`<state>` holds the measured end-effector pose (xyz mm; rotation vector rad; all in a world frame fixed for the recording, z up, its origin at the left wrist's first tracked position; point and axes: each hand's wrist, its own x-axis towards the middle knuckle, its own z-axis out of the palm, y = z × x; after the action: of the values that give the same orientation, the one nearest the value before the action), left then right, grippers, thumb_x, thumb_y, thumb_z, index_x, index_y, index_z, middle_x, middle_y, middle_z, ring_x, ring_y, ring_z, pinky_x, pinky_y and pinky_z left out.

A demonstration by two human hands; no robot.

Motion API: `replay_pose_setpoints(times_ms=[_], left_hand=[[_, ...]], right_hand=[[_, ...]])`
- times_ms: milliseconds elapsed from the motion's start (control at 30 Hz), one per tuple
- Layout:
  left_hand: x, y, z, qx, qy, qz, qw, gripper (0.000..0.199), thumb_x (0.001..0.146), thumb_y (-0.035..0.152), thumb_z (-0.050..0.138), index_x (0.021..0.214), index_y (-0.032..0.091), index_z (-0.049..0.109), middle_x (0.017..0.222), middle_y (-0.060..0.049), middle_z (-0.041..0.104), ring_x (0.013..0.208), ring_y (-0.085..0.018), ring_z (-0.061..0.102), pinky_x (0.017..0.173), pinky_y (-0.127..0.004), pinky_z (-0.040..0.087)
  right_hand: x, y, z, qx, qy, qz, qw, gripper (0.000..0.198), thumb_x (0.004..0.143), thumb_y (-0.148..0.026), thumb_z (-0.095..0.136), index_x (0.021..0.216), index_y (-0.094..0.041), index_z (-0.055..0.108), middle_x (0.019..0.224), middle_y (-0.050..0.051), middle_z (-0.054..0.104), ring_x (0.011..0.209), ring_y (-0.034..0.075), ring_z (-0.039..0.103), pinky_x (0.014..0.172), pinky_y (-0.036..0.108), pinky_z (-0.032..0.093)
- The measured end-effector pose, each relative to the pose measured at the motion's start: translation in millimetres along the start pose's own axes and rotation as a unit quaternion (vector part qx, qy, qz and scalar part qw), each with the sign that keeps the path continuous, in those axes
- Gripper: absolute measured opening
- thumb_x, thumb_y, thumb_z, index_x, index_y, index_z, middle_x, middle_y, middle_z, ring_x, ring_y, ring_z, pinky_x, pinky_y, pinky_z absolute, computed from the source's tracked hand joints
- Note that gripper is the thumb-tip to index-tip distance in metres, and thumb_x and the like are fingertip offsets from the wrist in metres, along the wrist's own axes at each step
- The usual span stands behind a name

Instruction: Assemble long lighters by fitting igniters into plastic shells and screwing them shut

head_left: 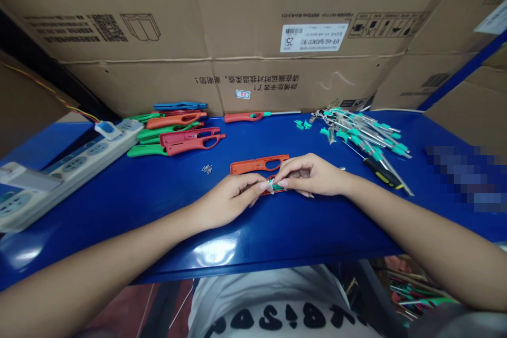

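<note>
Both my hands meet over the middle of the blue table, fingertips pinched on a small teal-and-clear lighter insert (273, 186). My left hand (232, 198) grips its left side between thumb and fingers. From the right, my right hand (312, 174) pinches the other side, partly covering it. Under the fingers lies one orange lighter shell half (264, 191), mostly hidden. Just behind it rests another orange shell half (253, 165), its hollow side up. A short metal tip (343, 169) shows beyond my right hand.
Coloured lighter shells (178, 142) are stacked at the back left, beside a power strip (75, 169). Small screws (206, 169) lie nearer. A red lighter (243, 116) sits by the cardboard (245, 63). Teal lighter inserts (364, 132) and a screwdriver (382, 173) are on the right.
</note>
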<state>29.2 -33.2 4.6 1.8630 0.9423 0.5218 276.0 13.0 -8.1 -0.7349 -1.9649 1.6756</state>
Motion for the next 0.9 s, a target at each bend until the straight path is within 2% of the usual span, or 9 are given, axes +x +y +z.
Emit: replay_pose_setpoints(times_ms=[167,333,567,767,900], left_hand=[[0,0,1,-0.002,-0.003,-0.008,1.000,0.037,0.104,0.045,0.043,0.098,0.016,0.065,0.070,0.004,0.051,0.063,-0.011,0.046,0.060,-0.023,0.037],[0,1,2,-0.003,-0.003,-0.015,1.000,0.037,0.103,0.044,0.044,0.098,0.015,0.066,0.069,0.004,0.049,0.061,-0.011,0.043,0.057,-0.023,0.034],[1,1,5,-0.012,0.027,-0.011,1.000,0.034,0.101,0.040,0.046,0.099,0.013,0.067,0.065,0.005,0.047,0.057,-0.010,0.041,0.053,-0.022,0.032],[1,4,9,-0.042,0.051,-0.014,0.998,0.033,0.100,0.039,0.046,0.089,0.013,0.063,0.064,0.005,0.045,0.056,-0.009,0.038,0.052,-0.021,0.030],[3,4,11,-0.052,0.060,-0.016,0.997,0.036,0.100,0.041,0.046,0.078,0.015,0.057,0.062,0.006,0.043,0.054,-0.009,0.036,0.051,-0.021,0.028]], right_hand=[[0,1,1,-0.009,0.003,0.006,1.000,0.034,0.086,-0.042,0.075,0.102,-0.012,0.073,0.080,0.003,0.068,0.043,0.004,0.052,0.038,0.018,0.042],[1,1,3,-0.016,0.024,0.021,0.999,0.033,0.085,-0.044,0.074,0.093,-0.012,0.070,0.074,0.000,0.064,0.042,0.004,0.050,0.038,0.018,0.040],[2,-5,9,-0.023,0.046,0.036,0.998,0.033,0.086,-0.046,0.072,0.087,-0.014,0.065,0.068,-0.003,0.058,0.043,0.004,0.046,0.039,0.018,0.035],[4,-9,16,-0.029,0.069,0.017,0.997,0.029,0.086,-0.043,0.070,0.084,-0.014,0.064,0.063,-0.004,0.056,0.047,0.005,0.044,0.045,0.020,0.034],[5,-6,18,-0.039,0.084,0.023,0.995,0.033,0.083,-0.046,0.072,0.083,-0.014,0.065,0.070,0.000,0.062,0.056,0.007,0.050,0.053,0.022,0.038]])
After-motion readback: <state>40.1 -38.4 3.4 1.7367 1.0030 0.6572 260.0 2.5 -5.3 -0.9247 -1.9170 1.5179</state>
